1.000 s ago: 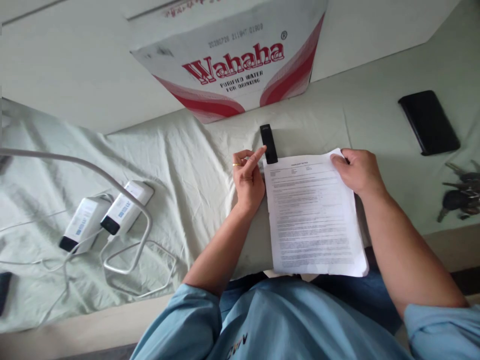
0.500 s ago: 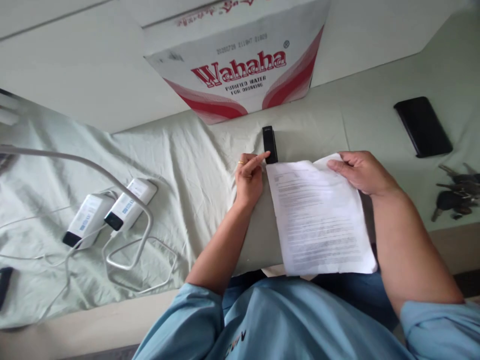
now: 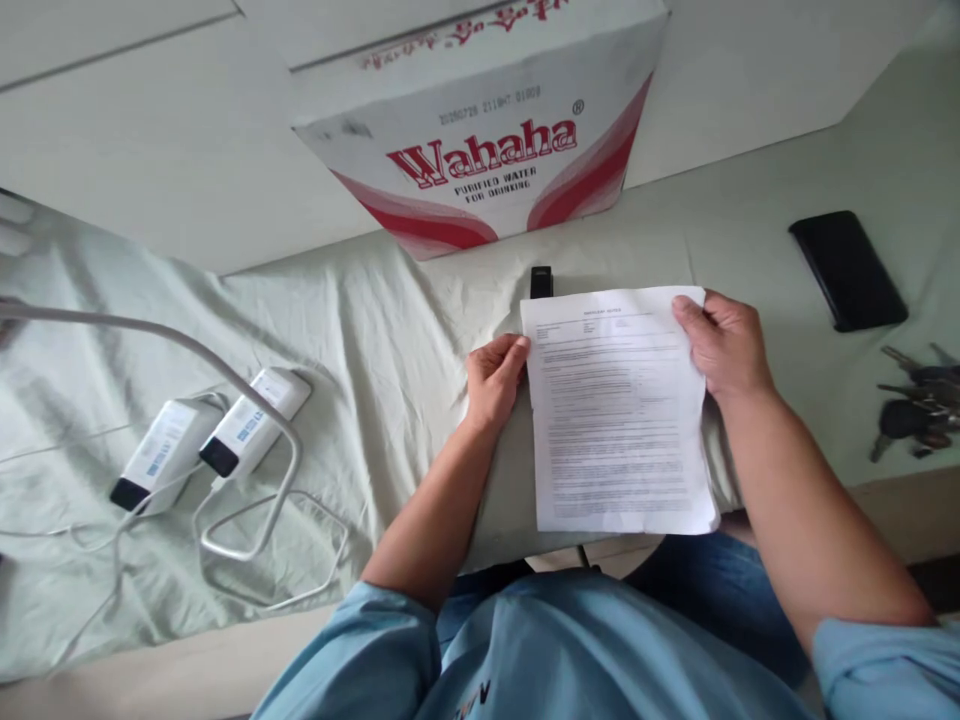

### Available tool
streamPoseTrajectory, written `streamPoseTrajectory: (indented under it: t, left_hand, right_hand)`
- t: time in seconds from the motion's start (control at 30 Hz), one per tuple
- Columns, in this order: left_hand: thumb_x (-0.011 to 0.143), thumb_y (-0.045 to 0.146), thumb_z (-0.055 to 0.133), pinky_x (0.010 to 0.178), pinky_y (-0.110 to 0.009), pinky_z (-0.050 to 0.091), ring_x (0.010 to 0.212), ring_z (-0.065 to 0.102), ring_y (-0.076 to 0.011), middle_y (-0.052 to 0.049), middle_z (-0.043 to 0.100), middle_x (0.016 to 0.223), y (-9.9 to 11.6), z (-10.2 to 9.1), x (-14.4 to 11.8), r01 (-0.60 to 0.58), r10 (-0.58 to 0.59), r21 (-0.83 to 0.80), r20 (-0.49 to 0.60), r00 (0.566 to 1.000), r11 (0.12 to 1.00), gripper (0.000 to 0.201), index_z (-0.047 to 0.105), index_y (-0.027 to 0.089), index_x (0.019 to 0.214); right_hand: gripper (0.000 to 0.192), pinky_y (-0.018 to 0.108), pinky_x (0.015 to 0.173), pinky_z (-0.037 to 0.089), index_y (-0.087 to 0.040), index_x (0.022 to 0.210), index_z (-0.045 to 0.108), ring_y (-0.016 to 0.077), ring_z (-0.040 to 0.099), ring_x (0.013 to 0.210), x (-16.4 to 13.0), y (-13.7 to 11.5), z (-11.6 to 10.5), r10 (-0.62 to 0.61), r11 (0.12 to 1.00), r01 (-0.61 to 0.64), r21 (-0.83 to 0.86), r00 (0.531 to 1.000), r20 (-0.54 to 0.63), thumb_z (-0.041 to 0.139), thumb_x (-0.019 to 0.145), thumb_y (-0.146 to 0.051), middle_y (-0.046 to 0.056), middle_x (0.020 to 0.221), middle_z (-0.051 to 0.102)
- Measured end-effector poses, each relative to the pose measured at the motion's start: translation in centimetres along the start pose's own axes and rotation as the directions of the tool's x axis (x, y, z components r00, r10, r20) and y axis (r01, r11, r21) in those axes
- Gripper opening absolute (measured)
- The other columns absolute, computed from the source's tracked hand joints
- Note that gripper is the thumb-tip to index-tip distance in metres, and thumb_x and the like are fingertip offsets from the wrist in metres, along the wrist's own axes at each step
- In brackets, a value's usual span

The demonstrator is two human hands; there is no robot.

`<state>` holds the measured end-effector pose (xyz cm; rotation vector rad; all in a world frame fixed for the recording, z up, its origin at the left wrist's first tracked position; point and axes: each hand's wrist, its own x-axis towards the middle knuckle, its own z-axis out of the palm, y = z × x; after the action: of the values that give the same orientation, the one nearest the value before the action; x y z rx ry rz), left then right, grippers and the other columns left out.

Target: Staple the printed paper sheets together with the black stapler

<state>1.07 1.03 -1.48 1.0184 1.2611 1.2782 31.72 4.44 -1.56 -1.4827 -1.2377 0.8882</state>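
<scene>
A printed sheaf of paper (image 3: 619,420) is held up over the table's front edge, its text facing me. My left hand (image 3: 495,378) pinches the left edge near the top, thumb on the front. At the upper right corner, my right hand (image 3: 724,340) grips the paper with its thumb on the front and its fingers behind. Just beyond the top edge lies a black stapler-like object (image 3: 541,281), its near part hidden by the paper.
A Wahaha water carton (image 3: 480,150) stands at the back. On the right lie a black phone (image 3: 849,270) and a bunch of keys (image 3: 919,405). Two white power banks (image 3: 169,450) with cables rest at left, under a bent grey metal arm (image 3: 187,350). A pale green cloth (image 3: 390,400) covers the table.
My left hand has come off the black object and now pinches the paper's left edge. The paper has lifted and straightened, covering part of the black object.
</scene>
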Motion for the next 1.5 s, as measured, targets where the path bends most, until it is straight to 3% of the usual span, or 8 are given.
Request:
streamPoseTrajectory:
  t: [0.07,0.23,0.33,0.47,0.63,0.9,1.13,1.5]
  left_hand:
    - [0.081,0.072,0.091,0.049,-0.026,0.028,0.052,0.036,-0.0086,0.005,0.051,0.059,0.0,0.0,0.1,-0.001,0.001,0.024,0.011,1.000,1.000,0.056,0.074,0.019,0.077]
    - [0.072,0.066,0.101,0.053,-0.024,0.031,0.058,0.037,-0.0082,0.006,0.046,0.063,0.2,0.3,0.6,-0.058,0.049,-0.044,-0.172,0.984,0.997,0.064,0.056,0.021,0.069]
    - [0.073,0.068,0.100,0.055,-0.023,0.036,0.059,0.040,-0.0085,0.006,0.047,0.066,0.3,0.4,0.8,-0.071,0.044,-0.121,-0.215,0.976,0.990,0.066,0.053,0.021,0.071]
    - [0.087,0.073,0.087,0.052,-0.024,0.036,0.056,0.038,-0.0101,0.005,0.047,0.065,0.0,0.2,0.7,-0.065,0.045,-0.098,-0.187,0.981,0.993,0.059,0.058,0.023,0.078]
    - [0.095,0.071,0.078,0.046,-0.028,0.025,0.050,0.029,-0.0109,0.007,0.035,0.059,-0.8,-0.1,0.5,-0.044,0.040,-0.021,-0.154,0.987,0.999,0.054,0.058,0.024,0.079]
    - [0.099,0.069,0.076,0.050,-0.028,0.028,0.054,0.030,-0.0115,0.005,0.036,0.063,-1.1,-0.2,0.3,-0.093,0.086,-0.040,-0.142,0.986,0.995,0.053,0.058,0.024,0.079]
    - [0.097,0.077,0.073,0.053,-0.028,0.032,0.058,0.034,-0.0124,0.005,0.041,0.065,-0.7,0.1,0.2,-0.098,0.100,0.024,-0.168,0.981,0.995,0.058,0.057,0.023,0.080]
    - [0.098,0.074,0.073,0.058,-0.028,0.035,0.063,0.037,-0.0138,0.004,0.044,0.068,-0.3,0.1,0.1,-0.129,0.143,0.094,-0.169,0.975,0.987,0.055,0.060,0.023,0.080]
  right_hand:
    - [0.036,0.036,0.064,0.052,-0.031,0.087,0.081,0.0196,0.063,0.067,-0.1,-0.2,0.2,0.023,0.997,-0.022,0.074,1.000,-0.018,0.089,0.087,-0.067,-0.001,0.075,0.070]
    - [0.046,0.037,0.079,0.062,-0.033,0.098,0.079,0.0206,0.072,0.082,-0.8,-1.5,0.4,0.082,0.954,-0.097,0.285,0.995,0.061,0.102,0.071,-0.063,-0.002,0.091,0.079]
    - [0.051,0.034,0.066,0.054,-0.030,0.096,0.077,0.0176,0.062,0.072,-1.1,-1.8,0.1,0.079,0.971,-0.095,0.219,0.994,0.079,0.107,0.064,-0.057,-0.003,0.083,0.073]
    - [0.035,0.035,0.059,0.040,-0.027,0.084,0.076,0.0158,0.047,0.062,-1.2,-2.2,-0.3,0.027,0.998,-0.026,0.056,1.000,-0.013,0.101,0.076,-0.051,-0.003,0.070,0.065]
    - [0.029,0.036,0.069,0.044,-0.024,0.087,0.078,0.0166,0.054,0.069,-1.1,-2.6,-0.9,-0.059,0.998,0.059,0.001,0.995,-0.082,0.096,0.083,-0.047,0.001,0.076,0.070]
    - [0.022,0.035,0.069,0.041,-0.023,0.090,0.079,0.0157,0.054,0.069,-1.0,-1.8,-1.3,-0.126,0.990,0.127,-0.053,0.992,0.019,0.085,0.095,-0.044,-0.001,0.073,0.067]
    - [0.024,0.033,0.075,0.048,-0.024,0.098,0.083,0.0173,0.061,0.074,-1.2,-1.7,-1.0,-0.119,0.990,0.122,-0.065,0.992,0.048,0.084,0.096,-0.048,0.000,0.080,0.074]
    - [0.033,0.037,0.067,0.050,-0.030,0.094,0.080,0.0217,0.061,0.070,-0.8,-1.3,-0.4,-0.120,0.985,0.120,-0.120,0.993,0.007,0.082,0.092,-0.063,0.000,0.076,0.069]
